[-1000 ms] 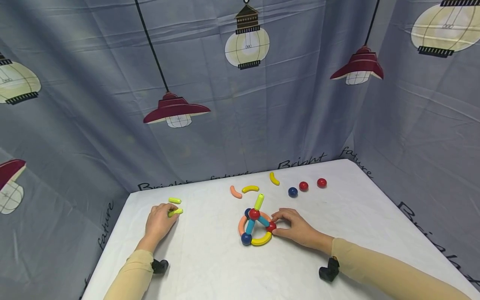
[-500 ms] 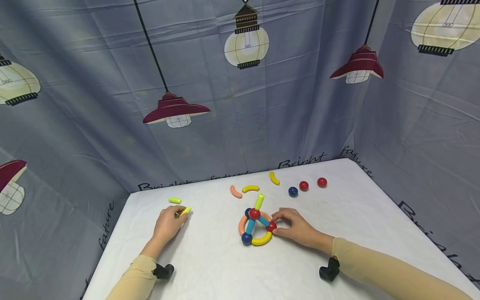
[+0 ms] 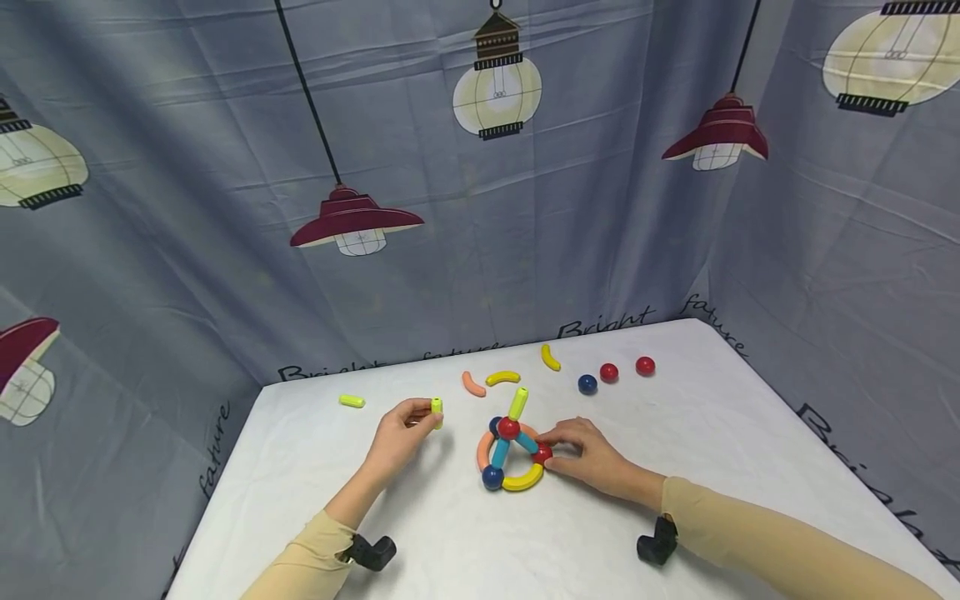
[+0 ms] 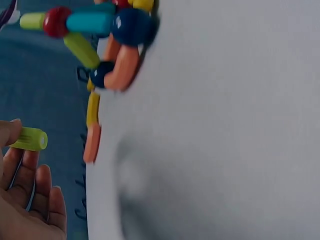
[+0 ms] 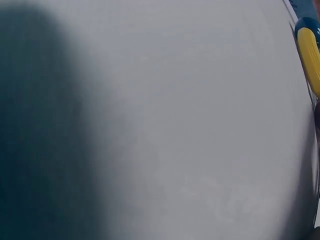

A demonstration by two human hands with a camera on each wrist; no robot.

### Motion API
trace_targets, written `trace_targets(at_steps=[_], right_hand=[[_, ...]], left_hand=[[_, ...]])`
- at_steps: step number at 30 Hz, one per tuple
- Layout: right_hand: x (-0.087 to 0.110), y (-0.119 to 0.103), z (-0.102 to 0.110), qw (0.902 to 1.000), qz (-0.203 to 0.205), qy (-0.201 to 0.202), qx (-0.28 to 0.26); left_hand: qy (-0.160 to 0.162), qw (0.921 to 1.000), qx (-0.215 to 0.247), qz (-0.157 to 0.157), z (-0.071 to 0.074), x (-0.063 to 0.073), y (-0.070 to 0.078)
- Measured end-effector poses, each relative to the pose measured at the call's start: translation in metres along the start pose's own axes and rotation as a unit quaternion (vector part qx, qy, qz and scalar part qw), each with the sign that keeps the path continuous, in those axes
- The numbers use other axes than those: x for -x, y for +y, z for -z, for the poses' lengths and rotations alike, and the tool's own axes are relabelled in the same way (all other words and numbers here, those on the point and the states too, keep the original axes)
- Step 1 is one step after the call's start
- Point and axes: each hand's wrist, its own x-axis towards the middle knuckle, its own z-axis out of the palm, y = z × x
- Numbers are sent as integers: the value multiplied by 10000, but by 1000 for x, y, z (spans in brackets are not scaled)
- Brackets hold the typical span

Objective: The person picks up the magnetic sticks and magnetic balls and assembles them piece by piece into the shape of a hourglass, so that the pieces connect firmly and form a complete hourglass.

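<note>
My left hand (image 3: 401, 435) pinches a lime-green magnetic rod (image 3: 437, 413) upright above the table, to the left of a small ball-and-rod structure. In the left wrist view thumb and fingers grip that rod (image 4: 34, 139) near one end. The structure has a base ring of orange and yellow curved rods (image 3: 523, 479) with balls at its corners. Blue rods (image 3: 501, 454) lean up to a red ball (image 3: 509, 428), from which another lime-green rod (image 3: 518, 403) points upward. My right hand (image 3: 592, 458) holds the red corner ball (image 3: 542, 453) between thumb and fingers.
Another lime-green rod (image 3: 352, 401) lies at the back left. Behind the structure are an orange curved rod (image 3: 473, 384) and yellow curved rods (image 3: 502, 378). A blue ball (image 3: 587, 384) and red balls (image 3: 645, 366) rest at the back right. Grey curtains surround the white table (image 3: 450, 550).
My left hand has carried the lime-green rod from the back left toward the structure, lifting it and turning it upright. My right hand stays on the red corner ball.
</note>
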Motion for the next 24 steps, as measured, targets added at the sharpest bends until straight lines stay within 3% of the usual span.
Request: trace_targets(at_steps=[9,13,24], right_hand=[[4,-13,-9,9979,489,-273,329],[1,-19,-16,9970,628,-208,403],[-6,-19,-27,9989,429,-173,91]], left_hand=[[-122,9953,923,275,-18,11,18],[-159,9913,1275,294,-26,17,26],[-178,9875,1569,23,-42,24,36]])
